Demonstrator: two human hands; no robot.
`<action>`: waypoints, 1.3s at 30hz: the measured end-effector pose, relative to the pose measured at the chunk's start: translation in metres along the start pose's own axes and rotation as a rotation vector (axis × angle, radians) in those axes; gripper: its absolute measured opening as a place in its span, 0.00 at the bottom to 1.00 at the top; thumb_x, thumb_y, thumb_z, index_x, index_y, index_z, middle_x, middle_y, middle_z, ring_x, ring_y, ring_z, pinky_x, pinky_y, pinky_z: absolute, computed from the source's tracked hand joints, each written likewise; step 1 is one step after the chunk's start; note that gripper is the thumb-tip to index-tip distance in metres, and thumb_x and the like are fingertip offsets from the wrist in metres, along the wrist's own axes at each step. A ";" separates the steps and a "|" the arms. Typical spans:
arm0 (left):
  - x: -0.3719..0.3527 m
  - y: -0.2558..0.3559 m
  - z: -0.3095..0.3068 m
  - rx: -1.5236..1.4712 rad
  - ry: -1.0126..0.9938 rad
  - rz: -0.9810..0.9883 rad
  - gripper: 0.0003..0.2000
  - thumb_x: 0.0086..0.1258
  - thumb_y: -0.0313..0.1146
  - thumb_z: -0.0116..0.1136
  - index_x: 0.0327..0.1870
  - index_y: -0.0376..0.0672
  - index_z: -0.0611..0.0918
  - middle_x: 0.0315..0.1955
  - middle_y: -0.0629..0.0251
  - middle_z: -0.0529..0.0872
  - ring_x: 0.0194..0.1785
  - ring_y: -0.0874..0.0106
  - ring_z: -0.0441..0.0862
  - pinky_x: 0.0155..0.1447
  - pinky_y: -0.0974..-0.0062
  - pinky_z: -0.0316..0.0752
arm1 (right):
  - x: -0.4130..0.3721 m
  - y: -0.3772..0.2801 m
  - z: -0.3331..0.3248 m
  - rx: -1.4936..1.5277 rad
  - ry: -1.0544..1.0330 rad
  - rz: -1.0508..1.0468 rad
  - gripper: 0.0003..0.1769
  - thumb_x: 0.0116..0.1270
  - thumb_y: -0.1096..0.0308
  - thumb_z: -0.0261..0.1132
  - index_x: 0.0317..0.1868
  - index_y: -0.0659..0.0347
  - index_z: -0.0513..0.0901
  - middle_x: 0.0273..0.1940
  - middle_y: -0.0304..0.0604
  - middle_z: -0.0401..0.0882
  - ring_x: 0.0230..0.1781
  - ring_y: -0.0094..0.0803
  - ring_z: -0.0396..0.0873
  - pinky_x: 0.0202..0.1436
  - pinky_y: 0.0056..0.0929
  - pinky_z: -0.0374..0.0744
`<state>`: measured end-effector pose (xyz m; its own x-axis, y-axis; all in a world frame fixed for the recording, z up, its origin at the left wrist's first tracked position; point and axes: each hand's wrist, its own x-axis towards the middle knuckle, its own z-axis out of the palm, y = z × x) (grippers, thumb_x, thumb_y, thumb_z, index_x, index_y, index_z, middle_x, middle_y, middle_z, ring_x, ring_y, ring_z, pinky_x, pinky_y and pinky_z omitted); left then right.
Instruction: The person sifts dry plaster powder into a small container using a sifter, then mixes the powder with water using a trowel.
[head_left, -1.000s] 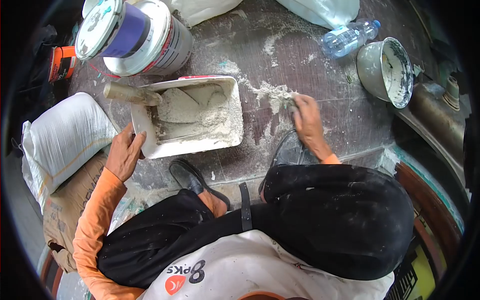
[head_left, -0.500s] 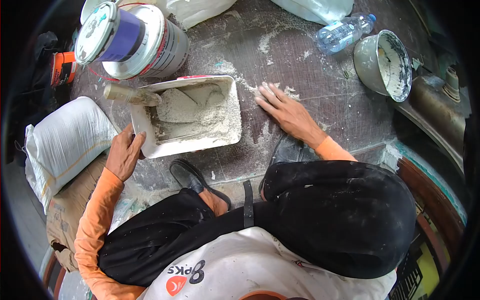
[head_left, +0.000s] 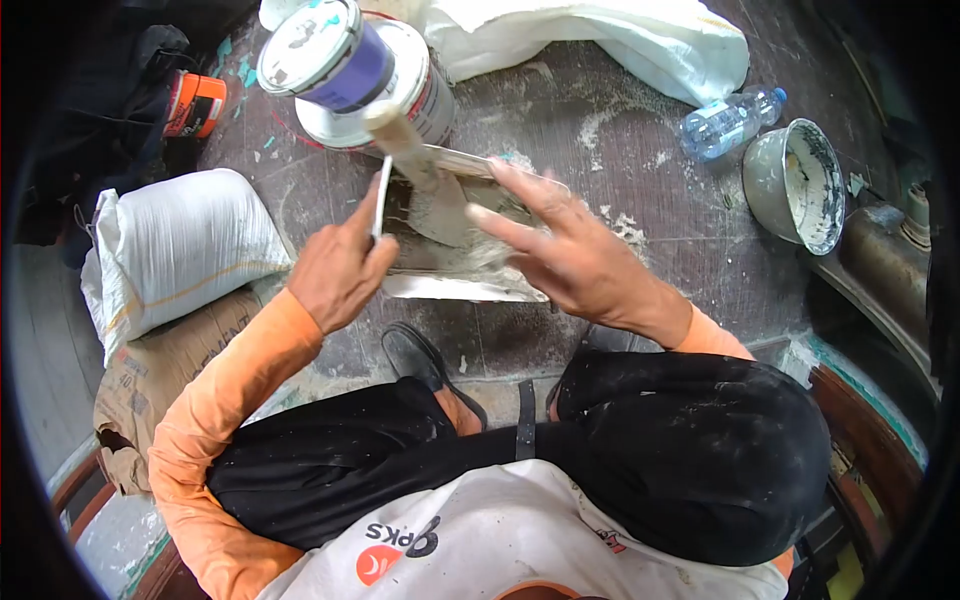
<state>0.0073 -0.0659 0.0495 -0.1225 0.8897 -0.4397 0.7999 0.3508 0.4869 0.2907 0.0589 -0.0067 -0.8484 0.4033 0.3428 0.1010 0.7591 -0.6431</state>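
My left hand grips the left wall of a white rectangular tub, thumb on one side and fingers on the other. Greyish-white powder lies in the tub. A scraper rests with its broad blade in the powder, its pale handle slanting up over the far left corner. Over the tub's right part, my right hand has its fingers apart, pointing left and blurred by motion. It covers the tub's right end, and I see nothing held in it.
Stacked paint buckets stand behind the tub. A white sack and brown cement bag lie left. Beyond are a white sheet-like sack, plastic bottle and metal pot. Powder streaks the dark floor.
My right hand has lifted off the powdery floor and come left over the tub. The tub now appears tilted, and the scraper's handle stands up more steeply. The view has shifted left.
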 end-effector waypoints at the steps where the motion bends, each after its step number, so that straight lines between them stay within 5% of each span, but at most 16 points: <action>1: 0.005 0.006 0.000 0.058 0.015 0.079 0.38 0.80 0.39 0.55 0.88 0.39 0.59 0.28 0.33 0.86 0.35 0.34 0.87 0.48 0.38 0.80 | 0.018 0.001 -0.003 -0.230 0.063 -0.167 0.33 0.75 0.67 0.70 0.80 0.43 0.78 0.84 0.48 0.69 0.86 0.39 0.65 0.91 0.53 0.61; 5: 0.018 0.033 -0.002 0.218 0.034 0.178 0.37 0.81 0.40 0.56 0.85 0.31 0.61 0.27 0.34 0.86 0.34 0.35 0.87 0.47 0.39 0.81 | 0.081 0.033 -0.022 -0.816 0.105 -0.398 0.32 0.72 0.59 0.70 0.76 0.44 0.79 0.86 0.48 0.65 0.88 0.39 0.62 0.96 0.55 0.51; 8: 0.036 0.042 -0.006 0.232 0.052 0.177 0.38 0.80 0.38 0.55 0.88 0.38 0.58 0.30 0.38 0.88 0.37 0.35 0.87 0.49 0.41 0.79 | 0.067 0.037 -0.038 -0.894 0.061 -0.267 0.33 0.69 0.66 0.73 0.75 0.45 0.79 0.84 0.43 0.68 0.86 0.38 0.65 0.96 0.49 0.53; 9: 0.042 0.042 -0.004 0.180 0.059 0.192 0.37 0.81 0.40 0.56 0.87 0.37 0.60 0.30 0.38 0.88 0.36 0.36 0.87 0.48 0.42 0.79 | 0.058 0.039 -0.049 -1.028 0.087 -0.302 0.23 0.70 0.62 0.70 0.65 0.55 0.82 0.71 0.46 0.78 0.77 0.38 0.74 0.92 0.53 0.61; 11: 0.050 0.046 0.000 0.219 0.080 0.212 0.36 0.81 0.41 0.56 0.86 0.37 0.62 0.30 0.38 0.88 0.36 0.36 0.87 0.48 0.42 0.79 | 0.028 0.037 -0.074 -1.160 -0.029 -0.210 0.21 0.71 0.64 0.70 0.63 0.57 0.82 0.58 0.43 0.82 0.64 0.36 0.79 0.84 0.47 0.70; 13: 0.059 0.043 0.013 0.224 0.190 0.286 0.32 0.80 0.43 0.59 0.81 0.37 0.69 0.26 0.41 0.87 0.31 0.39 0.87 0.43 0.45 0.81 | 0.001 0.030 -0.096 -0.992 -0.258 -0.092 0.20 0.73 0.66 0.69 0.63 0.59 0.82 0.51 0.40 0.82 0.52 0.32 0.80 0.67 0.40 0.80; 14: 0.062 0.044 0.019 0.218 0.185 0.288 0.32 0.80 0.43 0.59 0.81 0.37 0.69 0.26 0.41 0.87 0.31 0.39 0.87 0.43 0.45 0.81 | -0.013 0.031 -0.096 -0.992 -0.264 -0.087 0.20 0.73 0.66 0.69 0.63 0.59 0.82 0.51 0.40 0.82 0.52 0.32 0.80 0.67 0.40 0.80; 16: 0.072 0.049 0.026 0.085 0.274 0.277 0.30 0.77 0.43 0.61 0.77 0.41 0.74 0.25 0.51 0.88 0.33 0.50 0.90 0.52 0.51 0.82 | -0.043 0.038 -0.082 -0.836 -0.604 0.164 0.19 0.75 0.68 0.67 0.64 0.61 0.81 0.47 0.37 0.80 0.45 0.29 0.80 0.51 0.36 0.80; 17: 0.071 0.054 0.024 0.081 0.217 0.201 0.28 0.74 0.45 0.64 0.74 0.46 0.78 0.43 0.51 0.90 0.54 0.56 0.88 0.69 0.51 0.75 | -0.056 0.037 -0.072 -0.803 -0.509 0.132 0.20 0.74 0.70 0.66 0.65 0.61 0.81 0.46 0.37 0.80 0.44 0.30 0.81 0.46 0.35 0.78; 18: 0.078 0.054 0.026 0.086 0.217 0.217 0.28 0.74 0.45 0.64 0.74 0.46 0.78 0.43 0.51 0.90 0.54 0.56 0.88 0.69 0.51 0.75 | -0.067 0.034 -0.065 -0.770 -0.410 0.100 0.21 0.74 0.71 0.66 0.66 0.61 0.81 0.46 0.37 0.79 0.43 0.31 0.81 0.42 0.34 0.77; 20: 0.083 0.047 0.043 -0.098 0.370 0.372 0.29 0.73 0.49 0.66 0.73 0.50 0.78 0.68 0.45 0.77 0.77 0.50 0.71 0.83 0.45 0.58 | -0.074 0.022 -0.063 -0.697 -0.350 0.129 0.25 0.73 0.72 0.66 0.70 0.60 0.80 0.45 0.39 0.79 0.44 0.33 0.82 0.43 0.36 0.77; 21: 0.087 0.043 0.051 -0.247 0.284 0.260 0.35 0.74 0.55 0.67 0.80 0.53 0.75 0.84 0.40 0.58 0.88 0.39 0.52 0.88 0.40 0.51 | -0.073 0.017 -0.068 -0.701 -0.352 0.181 0.26 0.73 0.71 0.66 0.71 0.59 0.79 0.46 0.40 0.79 0.44 0.34 0.83 0.43 0.35 0.78; 25: 0.096 0.046 0.035 -0.423 -0.017 0.214 0.49 0.74 0.65 0.66 0.92 0.60 0.58 0.90 0.38 0.48 0.93 0.41 0.34 0.92 0.42 0.42 | -0.067 -0.009 -0.093 -0.667 -0.412 0.310 0.28 0.73 0.68 0.67 0.73 0.56 0.78 0.46 0.43 0.81 0.43 0.39 0.85 0.41 0.39 0.82; 28: 0.099 0.034 0.037 -0.257 0.054 0.272 0.53 0.70 0.71 0.66 0.92 0.60 0.58 0.85 0.21 0.49 0.92 0.35 0.42 0.90 0.43 0.51 | -0.064 -0.037 -0.113 -0.629 -0.482 0.361 0.26 0.73 0.68 0.67 0.71 0.56 0.79 0.44 0.44 0.81 0.41 0.41 0.86 0.40 0.42 0.84; 33: 0.096 0.038 0.059 -0.371 0.179 0.227 0.55 0.67 0.68 0.69 0.92 0.59 0.57 0.77 0.26 0.64 0.83 0.35 0.62 0.86 0.42 0.59 | -0.080 -0.004 -0.082 -0.619 -0.521 0.315 0.23 0.72 0.68 0.67 0.67 0.57 0.81 0.42 0.44 0.82 0.41 0.42 0.86 0.39 0.42 0.85; 39: 0.082 0.060 0.064 -0.260 0.189 0.158 0.55 0.65 0.66 0.71 0.92 0.59 0.60 0.78 0.24 0.61 0.84 0.33 0.58 0.86 0.42 0.59 | -0.081 -0.002 -0.081 -0.766 -0.434 0.311 0.24 0.72 0.68 0.66 0.68 0.59 0.82 0.42 0.43 0.82 0.40 0.40 0.86 0.38 0.39 0.85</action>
<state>0.0826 0.0091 -0.0052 -0.1350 0.9687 -0.2083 0.6444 0.2455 0.7242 0.4009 0.0663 0.0224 -0.8302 0.5358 -0.1541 0.5399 0.8416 0.0172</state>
